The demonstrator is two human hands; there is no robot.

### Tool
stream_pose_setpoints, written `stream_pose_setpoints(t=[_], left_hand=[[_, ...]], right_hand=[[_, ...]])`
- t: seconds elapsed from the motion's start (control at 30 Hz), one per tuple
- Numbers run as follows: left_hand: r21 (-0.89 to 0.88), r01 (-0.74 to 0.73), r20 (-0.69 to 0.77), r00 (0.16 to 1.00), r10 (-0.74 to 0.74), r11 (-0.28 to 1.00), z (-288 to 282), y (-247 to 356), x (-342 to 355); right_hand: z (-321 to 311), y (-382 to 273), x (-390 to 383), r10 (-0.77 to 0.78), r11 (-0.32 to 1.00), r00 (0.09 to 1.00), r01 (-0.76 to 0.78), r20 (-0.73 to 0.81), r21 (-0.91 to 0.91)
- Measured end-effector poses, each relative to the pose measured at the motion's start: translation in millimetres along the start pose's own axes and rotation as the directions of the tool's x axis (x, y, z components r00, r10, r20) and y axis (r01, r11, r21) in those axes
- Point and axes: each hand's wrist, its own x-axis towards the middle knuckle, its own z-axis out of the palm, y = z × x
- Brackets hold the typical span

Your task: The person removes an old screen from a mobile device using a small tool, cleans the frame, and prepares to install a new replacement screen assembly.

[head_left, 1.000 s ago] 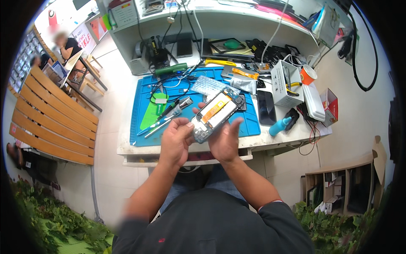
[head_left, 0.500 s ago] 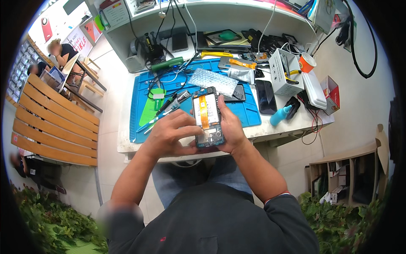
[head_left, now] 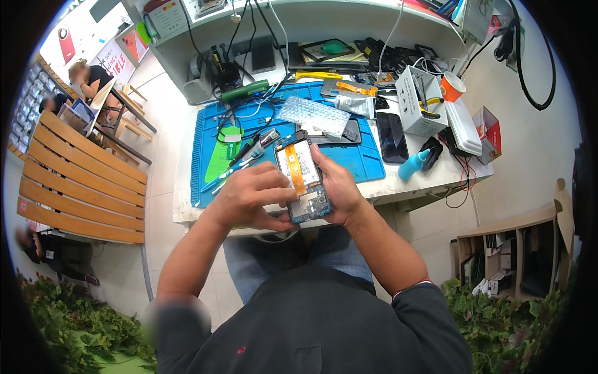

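The person holds an opened phone (head_left: 303,181) in both hands, up in the air just in front of the blue mat (head_left: 349,156) on the table (head_left: 398,187). The back cover is already off the phone, so its insides show: a white battery, an orange strip running down it, and a dark board with small parts at the end near the person.

The right hand (head_left: 339,190) is curled round the right side of the phone and holds it from behind, with the thumb lying along its edge. The left hand (head_left: 252,196) is half closed. Its fingers are bent over the left side of the phone and its thumb presses near the lower end, by the dark board. No tool can be seen in either hand.

The opening part looks done. The work inside the phone looks like it is in the middle, because the parts are all bare and no cover is on. I cannot tell which part the fingers are working on.

On the mat behind the phone lie tweezers and small tools (head_left: 246,156), a green flat pad (head_left: 223,159) and a sheet of bubble wrap (head_left: 314,115). Right of the mat lie a dark phone screen (head_left: 391,137) and a light blue bottle (head_left: 414,165).
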Motion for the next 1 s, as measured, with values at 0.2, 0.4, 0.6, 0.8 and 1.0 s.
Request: stream_pose_setpoints(t=[0.2, 0.4, 0.6, 0.8, 1.0], left_hand=[[0.026, -0.057, 0.028, 0.998, 0.057, 0.998, -1.9, 1.0, 0.2], [-0.023, -0.112, 0.081, 0.990, 0.113, 0.993, -3.5, -5.2, -6.1], [-0.047, -0.117, 0.076, 0.990, 0.121, 0.992, 1.7, -3.0, -14.5], [-0.050, -0.089, 0.106, 0.990, 0.093, 0.995, 0.7, -1.2, -16.2], [-0.058, -0.075, 0.089, 0.993, 0.080, 0.995, 2.9, -3.5, -18.3]], right_hand=[[1.8, 2.5, -1.5, 0.024, 0.999, 1.000, -0.024, 0.003, 0.043], [-2.0, 9.4, 1.9, 0.046, 0.996, 0.999, -0.045, -0.011, 0.072], [1.0, 9.7, -5.1, 0.098, 0.995, 0.995, -0.099, 0.024, 0.009], [1.6, 12.7, -3.2, 0.120, 0.992, 0.993, -0.120, 0.013, 0.030], [4.8, 10.9, -4.0, 0.114, 0.993, 0.993, -0.115, 0.036, 0.036]])
